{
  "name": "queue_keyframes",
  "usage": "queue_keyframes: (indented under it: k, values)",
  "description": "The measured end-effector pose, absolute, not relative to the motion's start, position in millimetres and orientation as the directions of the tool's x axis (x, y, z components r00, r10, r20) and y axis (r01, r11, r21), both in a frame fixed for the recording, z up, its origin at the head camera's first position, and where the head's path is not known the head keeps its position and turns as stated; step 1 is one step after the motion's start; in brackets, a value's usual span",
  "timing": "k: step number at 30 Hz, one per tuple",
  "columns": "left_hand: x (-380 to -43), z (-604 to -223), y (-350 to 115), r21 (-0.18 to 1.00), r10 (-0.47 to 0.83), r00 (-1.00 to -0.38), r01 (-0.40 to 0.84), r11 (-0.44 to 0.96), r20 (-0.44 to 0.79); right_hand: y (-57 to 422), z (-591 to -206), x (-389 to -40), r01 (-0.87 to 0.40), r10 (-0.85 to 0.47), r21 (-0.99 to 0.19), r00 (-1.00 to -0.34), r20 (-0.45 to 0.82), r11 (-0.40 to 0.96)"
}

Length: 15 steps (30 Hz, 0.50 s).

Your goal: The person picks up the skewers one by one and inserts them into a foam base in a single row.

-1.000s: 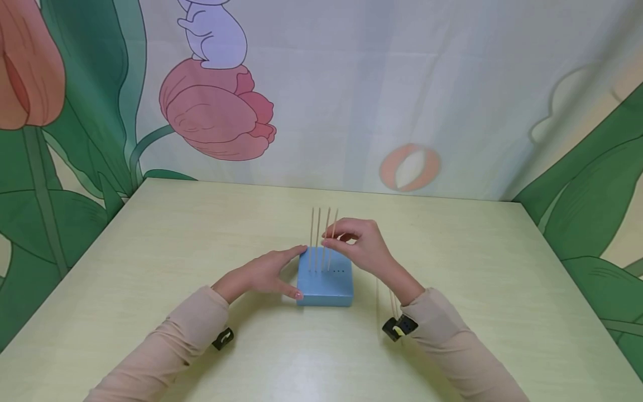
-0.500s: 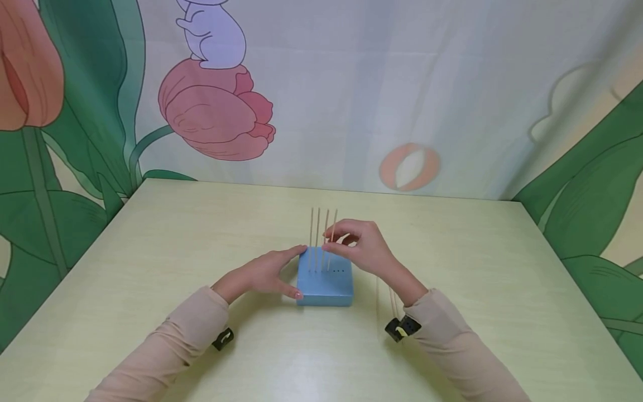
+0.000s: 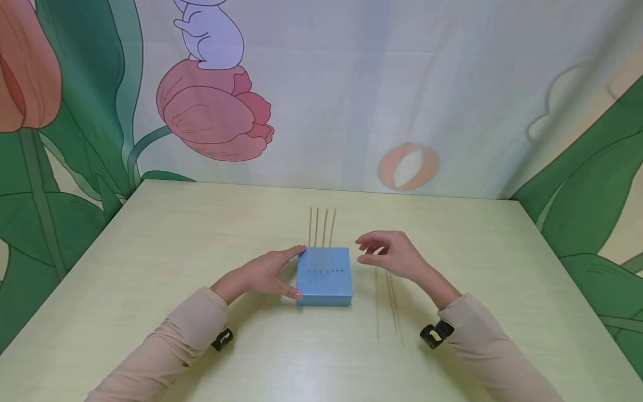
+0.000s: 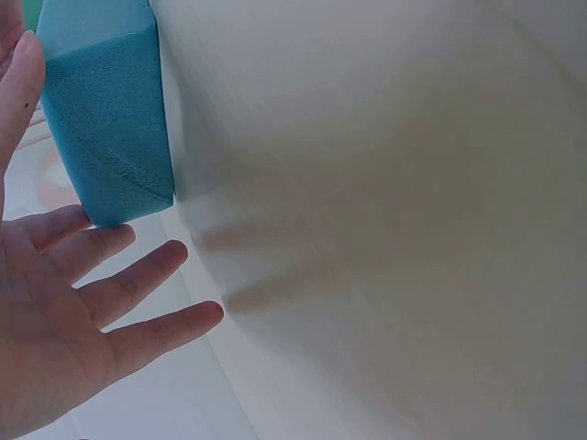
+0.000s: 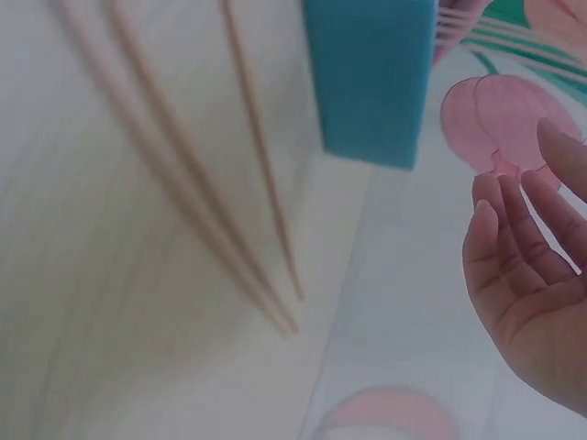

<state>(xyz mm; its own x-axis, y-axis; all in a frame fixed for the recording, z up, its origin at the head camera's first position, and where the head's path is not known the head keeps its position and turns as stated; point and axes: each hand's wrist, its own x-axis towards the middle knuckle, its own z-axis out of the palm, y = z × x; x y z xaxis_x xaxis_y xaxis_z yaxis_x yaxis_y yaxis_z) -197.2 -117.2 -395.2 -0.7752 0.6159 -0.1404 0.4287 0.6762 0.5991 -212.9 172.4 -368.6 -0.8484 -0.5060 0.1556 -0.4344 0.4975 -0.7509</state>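
A light blue block (image 3: 326, 282) sits on the table with several thin wooden sticks (image 3: 323, 240) standing upright in a row of holes. Three small dark holes (image 3: 338, 271) to the right of the sticks hold nothing. My left hand (image 3: 266, 272) rests against the block's left side, thumb at the front corner and index finger at the back corner; the left wrist view shows its other fingers straight and spread beside the block (image 4: 119, 119). To the right of the block, my right hand (image 3: 394, 254) hovers with nothing in its fingers, apart from the sticks.
Three loose wooden sticks lie on the table right of the block: one alone (image 3: 377, 307) and two close together (image 3: 393, 301), their far ends below the right hand. A printed curtain (image 3: 321, 100) hangs behind the table's back edge. Both wrists carry small black cameras (image 3: 437, 334).
My right hand has let go of the rightmost standing stick and moved right, away from the block. That stick stays upright. My left hand keeps its place on the block.
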Motion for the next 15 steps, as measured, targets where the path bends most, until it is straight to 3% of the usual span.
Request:
queue_keyframes:
  k: [15]
  values:
    - [-198,-397,-118,0.606,0.604,-0.782,0.406,0.683,-0.157,216,-400,-229,-0.327,-0.512,-0.754,-0.859,-0.014,0.57]
